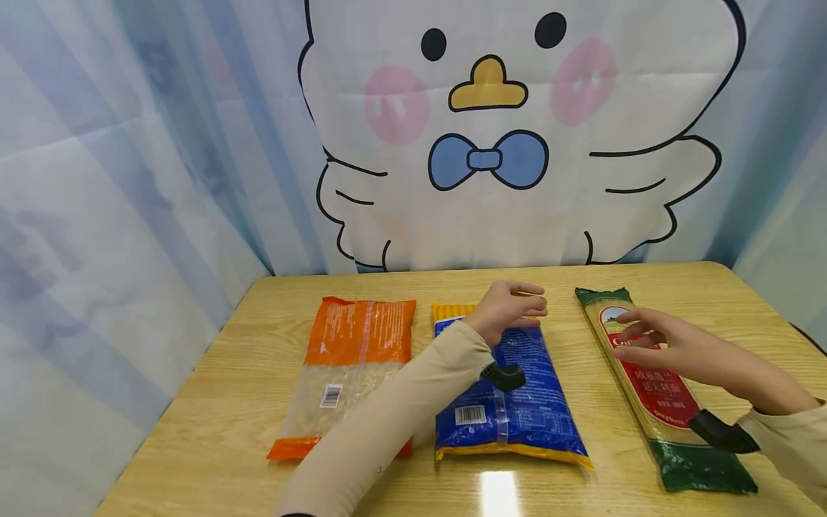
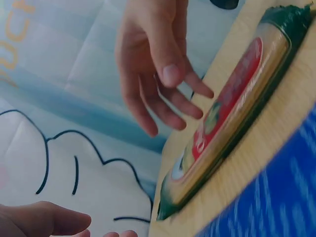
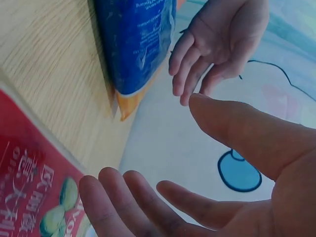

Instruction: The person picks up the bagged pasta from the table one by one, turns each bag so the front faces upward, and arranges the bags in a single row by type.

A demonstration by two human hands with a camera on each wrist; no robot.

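Green-ended and red-labelled, a long plastic pasta packet (image 1: 665, 391) lies on the wooden table (image 1: 213, 416), its axis slanting rightward toward the near end, beneath the right hand (image 1: 675, 348); the left hand (image 1: 507, 310) hovers over a blue-and-yellow plastic bag (image 1: 536, 406), both hands' fingers apart.

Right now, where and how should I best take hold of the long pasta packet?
Grip the pasta packet around its middle, at the red label, coming from above with your right hand, which hovers close by. It lies flat, long and narrow, so thumb and fingers can likely span its long edges.
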